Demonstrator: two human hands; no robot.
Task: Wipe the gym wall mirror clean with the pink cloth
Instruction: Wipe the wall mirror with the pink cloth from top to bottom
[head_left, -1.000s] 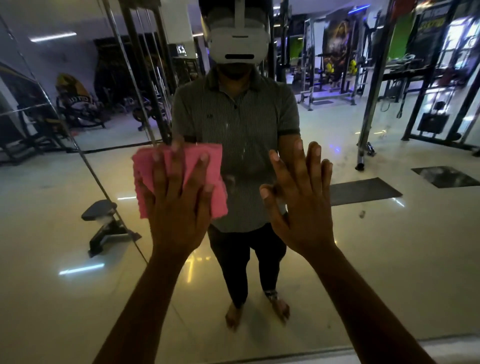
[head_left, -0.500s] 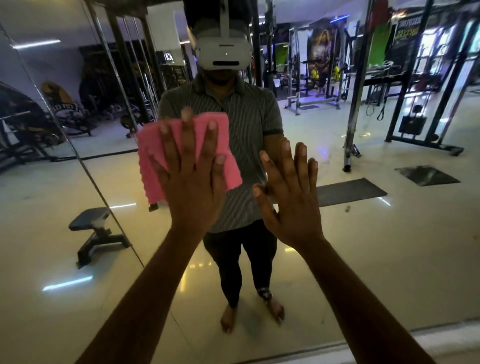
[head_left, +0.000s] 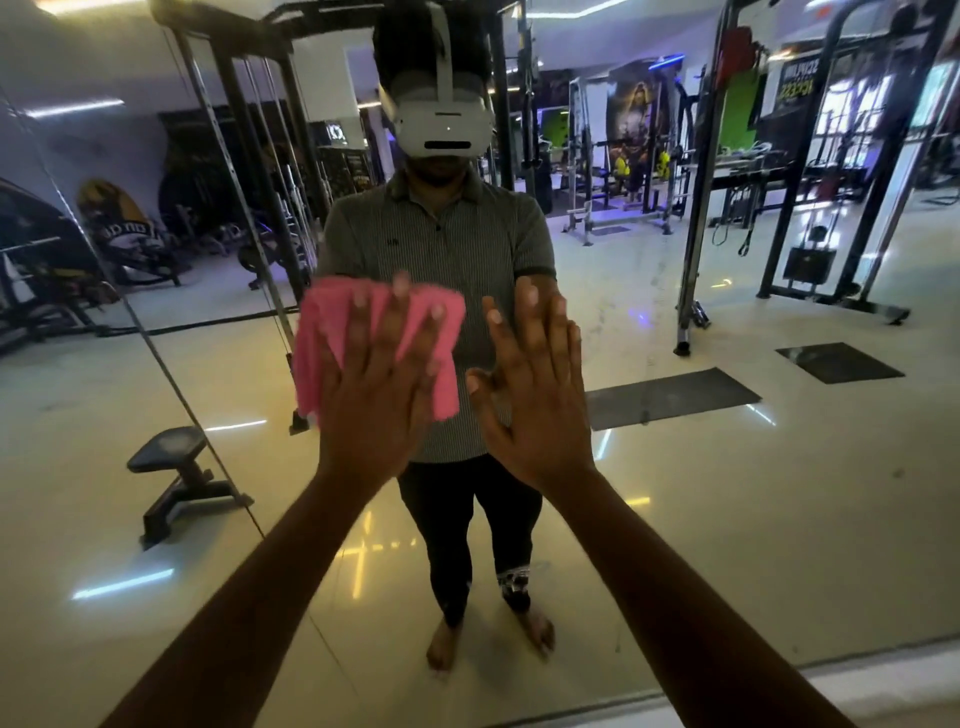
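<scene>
Your two forearms reach up from the bottom of the view to the mirror (head_left: 779, 519), and both hands lie flat against it. Your left hand (head_left: 376, 395) has its fingers (head_left: 400, 306) straight and slightly spread, released rather than clenched, pressing the pink cloth (head_left: 322, 338) onto the glass; nothing is pinched or gripped. The cloth is bunched and a little blurred, showing above the fingertips, out to the left of the palm and in a flap to the right of it, below the little finger. Your right hand (head_left: 535, 405) sits just beside the left, apart from the cloth, with its fingers (head_left: 527, 312) straight and close together and the thumb angled out toward the cloth; it holds nothing and rests bare on the glass. Beyond the fingers, the reflection shows you in a striped polo shirt and dark trousers, barefoot, wearing a white headset (head_left: 441, 119). Farther back in the reflection, left of the cloth, stands a small black bench (head_left: 166, 452) on the glossy floor, with gym racks (head_left: 696, 208) behind.
</scene>
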